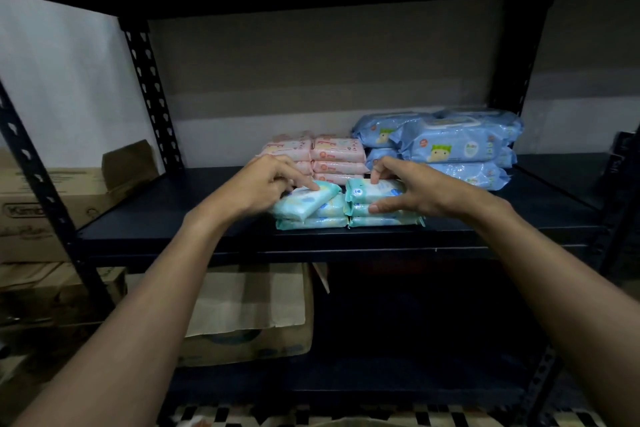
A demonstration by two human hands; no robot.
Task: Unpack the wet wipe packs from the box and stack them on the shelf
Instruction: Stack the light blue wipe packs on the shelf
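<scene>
Two short stacks of mint-green wet wipe packs sit side by side near the front of the dark shelf (166, 218). My left hand (266, 184) rests its fingertips on the tilted top pack of the left stack (304, 203). My right hand (412, 192) pinches the top pack of the right stack (372, 191) between thumb and fingers. Behind them stand pink wipe packs (337, 156) and larger blue wipe packs (457, 146).
An open cardboard box (249, 315) sits on the lower shelf below. More cardboard boxes (45, 204) are stacked at the left beyond the black perforated upright (152, 94). The shelf's left half and far right end are bare.
</scene>
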